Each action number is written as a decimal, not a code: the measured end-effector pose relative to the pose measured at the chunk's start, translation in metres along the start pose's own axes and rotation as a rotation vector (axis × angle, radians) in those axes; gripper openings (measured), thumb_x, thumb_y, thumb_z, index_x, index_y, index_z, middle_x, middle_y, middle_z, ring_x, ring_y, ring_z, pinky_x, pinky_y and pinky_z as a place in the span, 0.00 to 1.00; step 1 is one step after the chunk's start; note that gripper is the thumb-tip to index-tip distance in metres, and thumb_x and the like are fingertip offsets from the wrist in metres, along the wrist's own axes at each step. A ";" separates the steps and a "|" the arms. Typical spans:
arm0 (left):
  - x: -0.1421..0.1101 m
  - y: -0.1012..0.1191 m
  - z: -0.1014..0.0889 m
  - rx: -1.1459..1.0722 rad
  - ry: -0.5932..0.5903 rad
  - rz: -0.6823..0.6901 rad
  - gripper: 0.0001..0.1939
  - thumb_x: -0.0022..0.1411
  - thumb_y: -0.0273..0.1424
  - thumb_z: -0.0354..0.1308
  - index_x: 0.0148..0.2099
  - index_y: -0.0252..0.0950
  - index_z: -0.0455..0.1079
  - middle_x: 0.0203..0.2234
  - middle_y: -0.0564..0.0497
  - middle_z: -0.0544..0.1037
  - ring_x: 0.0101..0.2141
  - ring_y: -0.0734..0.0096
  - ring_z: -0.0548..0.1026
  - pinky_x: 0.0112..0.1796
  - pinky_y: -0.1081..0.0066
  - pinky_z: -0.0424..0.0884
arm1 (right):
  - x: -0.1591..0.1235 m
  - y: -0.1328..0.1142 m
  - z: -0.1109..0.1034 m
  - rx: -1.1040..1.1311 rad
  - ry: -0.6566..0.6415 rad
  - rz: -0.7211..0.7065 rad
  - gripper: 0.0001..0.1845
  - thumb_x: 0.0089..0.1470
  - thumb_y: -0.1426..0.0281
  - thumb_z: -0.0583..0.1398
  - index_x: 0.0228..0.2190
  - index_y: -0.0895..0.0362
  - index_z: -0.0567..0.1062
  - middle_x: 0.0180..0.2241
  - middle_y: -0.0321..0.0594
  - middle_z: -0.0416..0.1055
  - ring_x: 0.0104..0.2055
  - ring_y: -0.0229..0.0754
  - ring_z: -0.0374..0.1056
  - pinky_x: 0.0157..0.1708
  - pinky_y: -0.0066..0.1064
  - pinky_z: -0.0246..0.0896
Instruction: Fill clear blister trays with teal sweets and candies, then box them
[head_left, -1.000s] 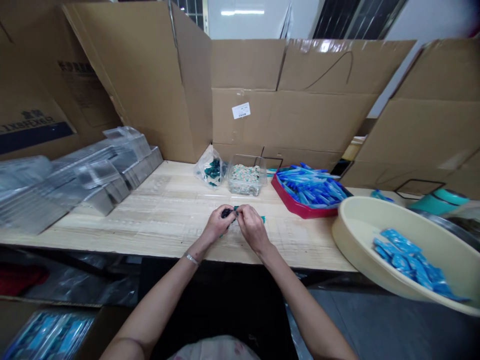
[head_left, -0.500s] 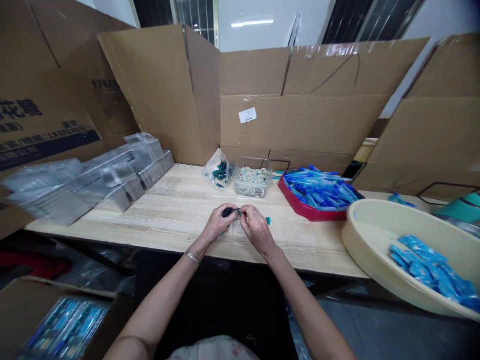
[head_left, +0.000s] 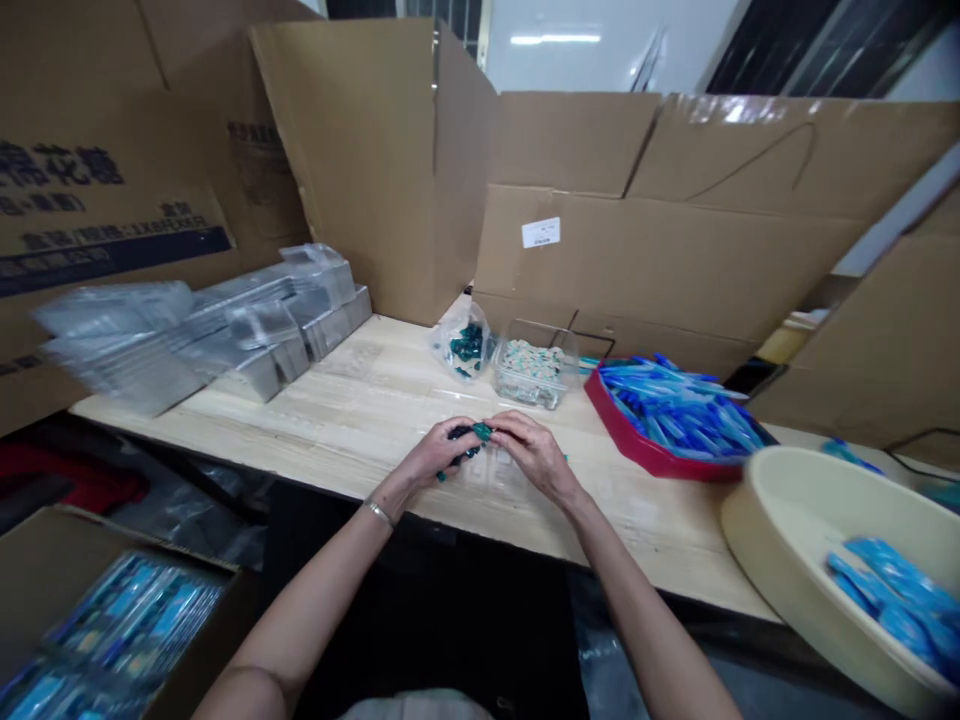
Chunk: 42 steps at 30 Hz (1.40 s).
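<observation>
Both hands meet above the near middle of the wooden table (head_left: 352, 400). My left hand (head_left: 429, 452) is closed around several small, dark green, shiny wrapped pieces (head_left: 459, 433). One brighter green piece (head_left: 481, 431) sticks out between the thumb and fingertips. My right hand (head_left: 536, 455) pinches at the right end of that green piece. Below the hands lies something clear and plastic (head_left: 499, 475), partly hidden. Behind them, a clear bag (head_left: 466, 345) holds more dark green pieces, beside a clear tub (head_left: 536, 385) of small whitish-green pieces.
Stacked clear plastic boxes (head_left: 255, 335) stand at the left. At the right are a red tray (head_left: 626, 430) of blue packets and a cream basin (head_left: 765, 530) with blue pouches. Cardboard panels (head_left: 675, 240) wall the back. An open carton (head_left: 45, 540) sits low left.
The view has turned slightly, shifting the table's contents. More of the green piece shows between the fingertips, and the dark pieces in my left hand are more exposed. The hands remain together.
</observation>
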<state>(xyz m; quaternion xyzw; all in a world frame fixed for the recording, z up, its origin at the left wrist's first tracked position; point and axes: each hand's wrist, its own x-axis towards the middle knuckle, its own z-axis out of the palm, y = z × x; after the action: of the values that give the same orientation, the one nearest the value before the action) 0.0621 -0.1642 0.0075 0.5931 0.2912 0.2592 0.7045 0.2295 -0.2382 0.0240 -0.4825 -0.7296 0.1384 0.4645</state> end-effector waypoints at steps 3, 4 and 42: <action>-0.004 0.001 -0.012 -0.027 -0.043 -0.024 0.21 0.49 0.44 0.61 0.41 0.35 0.68 0.24 0.56 0.64 0.20 0.83 0.59 0.15 0.82 0.45 | 0.015 -0.005 -0.004 -0.009 -0.158 0.010 0.14 0.58 0.68 0.56 0.46 0.53 0.73 0.38 0.43 0.70 0.41 0.41 0.67 0.43 0.34 0.63; -0.005 0.001 -0.017 -0.035 -0.061 -0.029 0.21 0.48 0.44 0.61 0.40 0.35 0.68 0.24 0.56 0.64 0.19 0.83 0.58 0.15 0.82 0.45 | 0.021 -0.007 -0.004 -0.014 -0.220 0.001 0.15 0.58 0.68 0.56 0.47 0.53 0.73 0.38 0.43 0.70 0.41 0.41 0.67 0.42 0.33 0.63; -0.021 0.034 -0.227 -0.976 0.605 0.321 0.11 0.52 0.31 0.62 0.37 0.32 0.67 0.27 0.53 0.67 0.17 0.87 0.61 0.09 0.87 0.46 | 0.333 0.152 0.241 -0.269 -0.193 0.091 0.06 0.44 0.73 0.60 0.22 0.60 0.78 0.27 0.43 0.76 0.31 0.42 0.70 0.34 0.29 0.62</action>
<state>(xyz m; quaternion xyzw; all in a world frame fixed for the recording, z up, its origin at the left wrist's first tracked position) -0.1162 -0.0188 0.0141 0.1370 0.2328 0.6237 0.7335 0.0877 0.1742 -0.0210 -0.5574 -0.7600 0.1063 0.3169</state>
